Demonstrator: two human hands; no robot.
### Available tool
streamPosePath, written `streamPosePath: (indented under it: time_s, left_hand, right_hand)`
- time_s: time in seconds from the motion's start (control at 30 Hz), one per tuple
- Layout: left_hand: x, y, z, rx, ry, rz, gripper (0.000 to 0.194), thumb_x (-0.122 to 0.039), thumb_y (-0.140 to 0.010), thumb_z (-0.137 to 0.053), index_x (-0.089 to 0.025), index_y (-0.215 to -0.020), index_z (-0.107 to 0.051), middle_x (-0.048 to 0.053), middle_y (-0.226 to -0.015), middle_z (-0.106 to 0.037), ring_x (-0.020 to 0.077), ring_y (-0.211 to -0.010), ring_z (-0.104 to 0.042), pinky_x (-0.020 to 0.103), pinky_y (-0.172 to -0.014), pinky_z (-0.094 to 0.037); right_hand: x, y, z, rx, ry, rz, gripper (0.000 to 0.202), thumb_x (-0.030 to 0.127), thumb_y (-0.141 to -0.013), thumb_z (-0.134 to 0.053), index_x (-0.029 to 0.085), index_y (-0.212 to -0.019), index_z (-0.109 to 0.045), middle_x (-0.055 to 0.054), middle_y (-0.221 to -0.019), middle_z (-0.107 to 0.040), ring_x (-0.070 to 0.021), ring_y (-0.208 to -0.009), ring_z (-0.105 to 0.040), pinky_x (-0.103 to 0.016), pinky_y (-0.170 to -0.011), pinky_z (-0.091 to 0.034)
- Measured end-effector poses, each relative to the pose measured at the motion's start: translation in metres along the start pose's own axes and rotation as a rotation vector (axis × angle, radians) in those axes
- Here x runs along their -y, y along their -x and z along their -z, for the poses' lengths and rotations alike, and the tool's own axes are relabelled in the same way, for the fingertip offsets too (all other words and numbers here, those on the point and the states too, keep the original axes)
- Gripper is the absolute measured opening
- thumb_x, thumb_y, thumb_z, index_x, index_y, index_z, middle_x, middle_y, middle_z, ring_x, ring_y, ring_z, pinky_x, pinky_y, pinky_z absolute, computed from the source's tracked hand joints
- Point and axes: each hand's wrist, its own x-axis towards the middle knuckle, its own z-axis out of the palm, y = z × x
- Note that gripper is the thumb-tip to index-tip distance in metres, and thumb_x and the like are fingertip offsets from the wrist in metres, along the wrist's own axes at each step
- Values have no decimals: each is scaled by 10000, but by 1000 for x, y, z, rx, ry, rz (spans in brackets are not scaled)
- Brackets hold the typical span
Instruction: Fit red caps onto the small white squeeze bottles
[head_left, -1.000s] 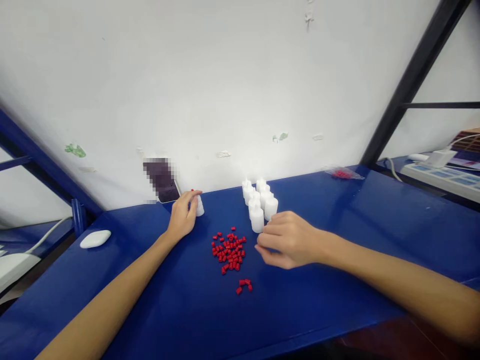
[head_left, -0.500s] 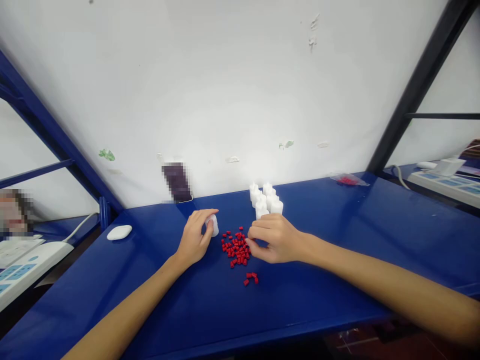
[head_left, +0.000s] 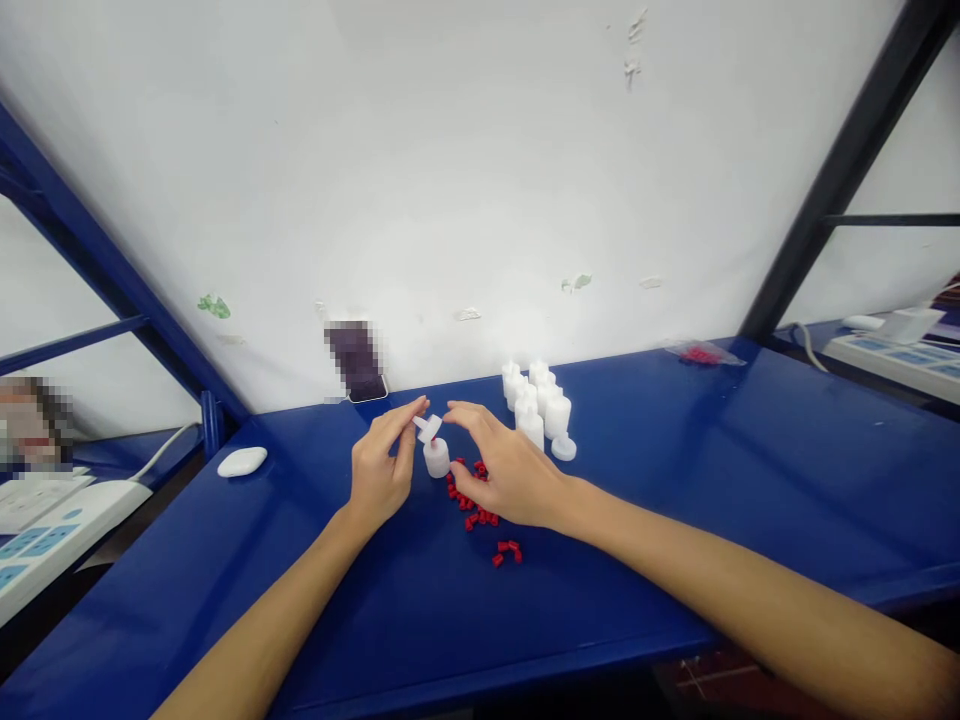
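My left hand (head_left: pixel 384 465) pinches a small white spouted cap (head_left: pixel 429 429), tilted, with a bit of red at its lower edge. Just below stands a small white bottle (head_left: pixel 436 460), upright on the blue table. My right hand (head_left: pixel 504 465) is at the bottle's right side, thumb and fingers apart and nothing visible between them. Beneath and in front of that hand lies a pile of small red caps (head_left: pixel 482 518), partly covered by it. A few more red caps (head_left: pixel 508 552) lie nearer the front edge.
Several white bottles with narrow tops (head_left: pixel 530 428) stand in rows behind my right hand, a round white lid (head_left: pixel 564 447) beside them. A phone (head_left: pixel 358 365) leans on the wall. A white oval object (head_left: pixel 242 461) lies left, a bag of red pieces (head_left: pixel 701 354) back right.
My right hand has moved left from the red pile to the white bottle, its fingers spreading. The bottle now stands upright, and my left hand holds the spouted cap above it.
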Motion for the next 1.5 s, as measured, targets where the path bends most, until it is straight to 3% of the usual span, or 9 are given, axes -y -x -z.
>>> streamPosePath:
  time_s: [0.1, 0.23, 0.43, 0.63, 0.8, 0.9, 1.03, 1.23, 1.5]
  left_hand:
    - [-7, 0, 0, 40, -46, -176, 354, -100, -942, -512, -210, -1272, -580, 70, -1133, -705, 171, -975, -660, 314, -867, -511]
    - [-10, 4, -4, 163, -58, -335, 319, -103, -948, -477, -176, -1246, -566, 95, -1055, -694, 187, -909, -641, 339, -809, -490]
    - [-8, 4, -6, 192, -87, -330, 214, -143, -967, -413, -148, -1099, -581, 103, -941, -656, 204, -871, -595, 357, -774, -474]
    - [-4, 1, 0, 255, -194, -385, 250, -251, -985, -389, -166, -1148, -558, 121, -1025, -659, 248, -957, -564, 418, -845, -462]
    - [-8, 0, -5, 200, -298, -471, 267, -253, -982, -330, -182, -975, -588, 116, -962, -644, 267, -952, -529, 444, -845, -435]
    - [-10, -4, -3, 160, -319, -397, 262, -217, -971, -316, -189, -842, -542, 113, -896, -610, 262, -901, -503, 436, -795, -431]
    - [-1, -7, 12, 65, -365, -203, 251, -151, -946, -301, -198, -783, -485, 88, -836, -545, 239, -829, -473, 418, -765, -416]
    - [-5, 4, 12, 331, -233, -230, 169, -129, -956, -387, -185, -945, -546, 92, -987, -585, 228, -965, -506, 404, -868, -430]
    - [-27, 4, 0, 479, -180, -335, 179, -116, -942, -437, -173, -1001, -597, 138, -1139, -573, 259, -1081, -502, 438, -904, -440]
  right_hand:
    - [2, 2, 0, -24, -13, 83, 524, 258, -885, -564, 213, -1374, -383, -129, -1396, -499, -151, -761, -638, -292, -571, -540]
    - [-1, 1, -1, -83, 68, 193, 287, 269, -922, -532, 194, -1200, -530, -71, -1076, -661, -155, -780, -645, -259, -604, -526]
    - [-14, -17, 4, -36, 246, 383, 187, 273, -945, -480, 161, -1010, -614, -2, -768, -602, -95, -554, -503, -233, -505, -387]
    - [-17, -19, 5, -3, 221, 475, 245, 282, -994, -410, 182, -978, -633, -6, -795, -571, -92, -582, -478, -228, -522, -375]
    - [-13, -11, -2, -32, 189, 460, 239, 402, -949, -521, 180, -917, -602, -2, -806, -572, -103, -615, -498, -245, -555, -392]
    - [-9, -9, -2, -78, 239, 482, 265, 379, -946, -539, 191, -762, -573, 23, -690, -518, -100, -543, -430, -271, -525, -327]
    - [-10, -11, 17, -87, 307, 552, 278, 288, -955, -509, 195, -701, -577, 4, -643, -518, -129, -577, -442, -297, -541, -299]
    - [-43, -16, 74, -173, 268, 334, 200, 169, -913, -501, 170, -1025, -667, -91, -952, -656, -208, -872, -584, -366, -760, -495]
    - [-92, 8, 106, -213, 319, 365, 221, 143, -844, -552, 211, -1008, -684, -91, -952, -673, -201, -825, -655, -347, -705, -561]
